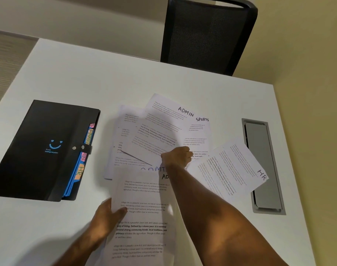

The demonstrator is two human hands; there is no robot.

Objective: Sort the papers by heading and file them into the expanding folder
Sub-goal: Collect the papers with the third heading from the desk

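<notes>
A black expanding folder point(43, 148) lies closed on the left of the white table, coloured tabs showing at its right edge. A loose spread of printed papers point(156, 137) covers the middle, with headings ADMIN point(185, 111) and SPORTS point(202, 119) readable at the back. An HR sheet point(233, 167) lies askew to the right. My left hand point(108, 214) grips the left edge of a small stack of sheets point(144, 214) near me, thumb on top. My right hand point(176, 156) reaches over that stack, its fingers curled on the edge of a sheet in the spread.
A black mesh chair point(208, 33) stands behind the table's far edge. A grey cable hatch point(263, 166) is set into the table at the right, partly under the HR sheet. Beige wall runs along the right.
</notes>
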